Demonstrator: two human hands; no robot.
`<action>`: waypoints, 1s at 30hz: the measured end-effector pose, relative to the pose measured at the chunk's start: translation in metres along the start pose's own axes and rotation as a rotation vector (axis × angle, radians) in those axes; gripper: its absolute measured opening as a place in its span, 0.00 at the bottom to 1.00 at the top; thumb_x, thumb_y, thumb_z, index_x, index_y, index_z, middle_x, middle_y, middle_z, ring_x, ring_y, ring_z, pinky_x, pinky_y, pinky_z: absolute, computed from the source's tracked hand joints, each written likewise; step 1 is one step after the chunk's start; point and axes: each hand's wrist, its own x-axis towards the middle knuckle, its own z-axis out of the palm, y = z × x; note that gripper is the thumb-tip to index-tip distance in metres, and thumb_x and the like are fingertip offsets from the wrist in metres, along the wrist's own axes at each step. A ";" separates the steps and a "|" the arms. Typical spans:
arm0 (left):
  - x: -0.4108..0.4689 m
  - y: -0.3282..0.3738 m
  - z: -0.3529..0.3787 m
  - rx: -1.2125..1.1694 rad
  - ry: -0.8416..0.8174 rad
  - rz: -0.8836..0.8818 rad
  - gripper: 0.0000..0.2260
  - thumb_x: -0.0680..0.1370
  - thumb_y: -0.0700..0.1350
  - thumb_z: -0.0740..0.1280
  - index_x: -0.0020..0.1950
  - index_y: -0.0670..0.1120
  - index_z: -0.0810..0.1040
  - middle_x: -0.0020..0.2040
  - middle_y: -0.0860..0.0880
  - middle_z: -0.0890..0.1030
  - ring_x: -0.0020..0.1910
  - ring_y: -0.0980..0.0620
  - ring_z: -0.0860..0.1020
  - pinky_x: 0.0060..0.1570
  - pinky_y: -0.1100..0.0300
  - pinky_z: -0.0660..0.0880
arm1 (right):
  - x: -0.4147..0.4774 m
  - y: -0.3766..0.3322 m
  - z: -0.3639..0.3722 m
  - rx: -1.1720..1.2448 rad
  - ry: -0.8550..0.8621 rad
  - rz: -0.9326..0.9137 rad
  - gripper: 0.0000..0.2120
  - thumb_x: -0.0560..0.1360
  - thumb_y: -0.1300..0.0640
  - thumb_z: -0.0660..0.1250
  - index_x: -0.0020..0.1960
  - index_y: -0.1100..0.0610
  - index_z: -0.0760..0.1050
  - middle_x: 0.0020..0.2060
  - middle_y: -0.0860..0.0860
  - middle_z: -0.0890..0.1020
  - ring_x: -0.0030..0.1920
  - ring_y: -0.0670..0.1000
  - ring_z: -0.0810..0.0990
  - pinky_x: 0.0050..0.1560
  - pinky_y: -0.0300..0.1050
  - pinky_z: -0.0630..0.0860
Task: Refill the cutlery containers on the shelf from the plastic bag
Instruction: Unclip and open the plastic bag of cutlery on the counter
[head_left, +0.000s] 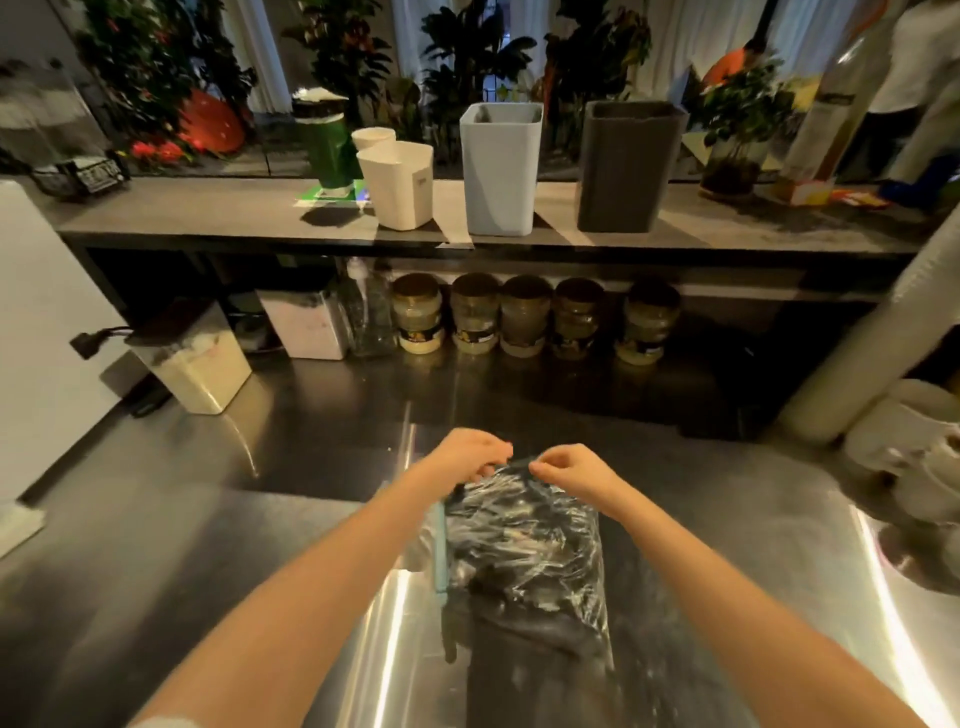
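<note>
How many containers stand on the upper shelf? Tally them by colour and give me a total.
White container: 1
Light blue container: 1
Dark grey container: 1
Total: 3

A small white cup behind the white container and a green cylinder to its left are left out of the count.

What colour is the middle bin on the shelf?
Pale blue-grey bin, seen best in the head view.
</note>
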 end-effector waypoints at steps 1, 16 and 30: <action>0.001 -0.015 -0.001 0.046 0.021 0.007 0.07 0.76 0.42 0.68 0.52 0.41 0.81 0.35 0.50 0.76 0.33 0.56 0.72 0.33 0.66 0.68 | -0.004 0.004 0.014 -0.017 -0.009 0.024 0.11 0.77 0.52 0.65 0.51 0.59 0.80 0.44 0.54 0.82 0.46 0.51 0.80 0.47 0.44 0.74; -0.018 -0.133 -0.023 0.157 -0.195 -0.304 0.18 0.77 0.59 0.63 0.51 0.44 0.76 0.44 0.46 0.80 0.36 0.54 0.77 0.37 0.64 0.75 | -0.010 0.029 0.132 -0.688 -0.117 -0.012 0.51 0.59 0.19 0.38 0.77 0.43 0.41 0.76 0.51 0.38 0.76 0.51 0.36 0.72 0.57 0.36; -0.010 -0.094 0.054 -0.516 -0.121 -0.255 0.12 0.77 0.33 0.65 0.60 0.33 0.72 0.47 0.40 0.78 0.45 0.48 0.80 0.39 0.62 0.81 | -0.012 0.071 0.063 -0.644 -0.178 -0.051 0.27 0.80 0.44 0.55 0.76 0.43 0.48 0.77 0.45 0.45 0.76 0.48 0.41 0.73 0.50 0.38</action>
